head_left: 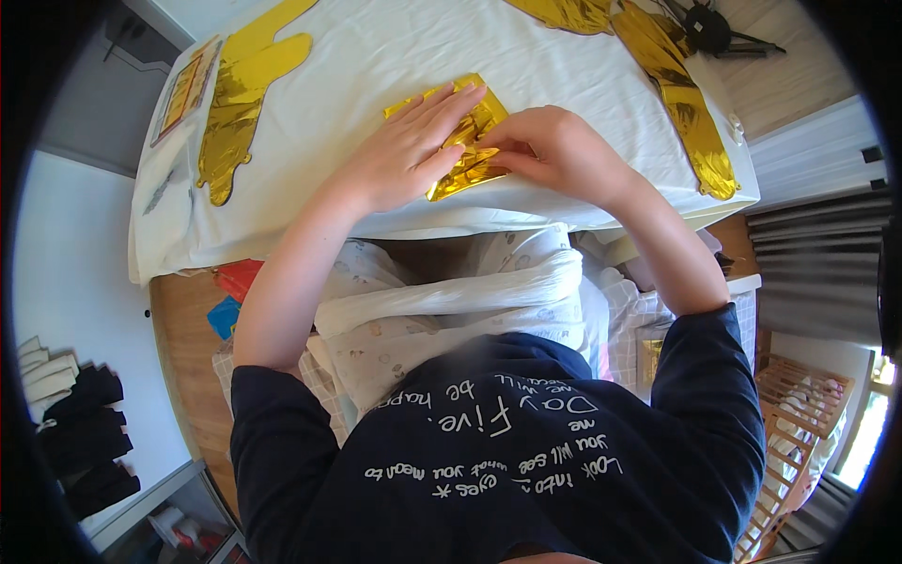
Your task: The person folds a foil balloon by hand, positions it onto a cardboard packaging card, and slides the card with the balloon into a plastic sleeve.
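Note:
A shiny gold foil balloon [485, 113], flat and folded into a small packet, lies on the white-covered table [348, 70] near its front edge. Across its left part my left hand [418, 146] rests flat, fingers stretched out over the foil. At the packet's right side my right hand [554, 150] pinches a fold of the foil between thumb and fingers. Part of the packet is hidden beneath both hands.
Flat gold foil balloons [235, 99] [678, 99] lie at the table's left and right. A printed flat package [188, 89] sits on the far left edge. A black object with legs [709, 30] stands at back right. A wooden crib [785, 423] is at lower right.

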A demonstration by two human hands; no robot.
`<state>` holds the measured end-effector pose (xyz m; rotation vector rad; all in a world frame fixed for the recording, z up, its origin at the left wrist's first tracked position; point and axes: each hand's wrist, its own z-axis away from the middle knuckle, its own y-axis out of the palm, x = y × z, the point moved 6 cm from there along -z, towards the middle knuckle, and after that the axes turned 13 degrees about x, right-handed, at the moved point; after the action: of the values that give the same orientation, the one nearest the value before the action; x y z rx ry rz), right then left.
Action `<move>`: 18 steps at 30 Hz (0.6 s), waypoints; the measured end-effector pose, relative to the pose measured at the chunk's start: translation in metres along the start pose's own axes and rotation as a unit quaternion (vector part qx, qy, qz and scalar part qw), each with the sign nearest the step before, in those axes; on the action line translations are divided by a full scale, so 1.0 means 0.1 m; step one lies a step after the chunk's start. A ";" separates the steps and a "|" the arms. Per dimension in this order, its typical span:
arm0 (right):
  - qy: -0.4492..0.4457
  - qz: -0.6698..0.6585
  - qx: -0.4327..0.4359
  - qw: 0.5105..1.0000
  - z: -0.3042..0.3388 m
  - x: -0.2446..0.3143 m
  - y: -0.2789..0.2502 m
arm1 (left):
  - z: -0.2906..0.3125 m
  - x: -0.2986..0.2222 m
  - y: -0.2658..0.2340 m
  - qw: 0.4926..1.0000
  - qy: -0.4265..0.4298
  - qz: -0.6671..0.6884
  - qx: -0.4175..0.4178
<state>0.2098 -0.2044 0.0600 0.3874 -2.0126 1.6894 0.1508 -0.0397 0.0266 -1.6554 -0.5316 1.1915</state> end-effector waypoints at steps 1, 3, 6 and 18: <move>-0.006 0.018 -0.009 1.000 -0.01 0.03 0.00 | 0.00 0.00 0.00 1.000 0.001 0.003 0.000; -0.044 0.020 -0.023 0.999 -0.02 0.07 0.03 | 0.01 -0.01 0.00 1.000 -0.002 0.002 0.001; -0.101 0.030 -0.048 0.993 -0.03 0.13 0.06 | 0.01 0.00 0.00 1.000 0.003 -0.003 0.000; 0.046 -0.190 0.006 0.981 -0.17 -0.09 0.14 | 0.03 0.01 -0.07 0.992 0.022 0.120 -0.031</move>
<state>0.2134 -0.1860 0.0452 0.6411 -1.7300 1.4525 0.1501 -0.0345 0.0319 -1.8332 -0.3519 1.3186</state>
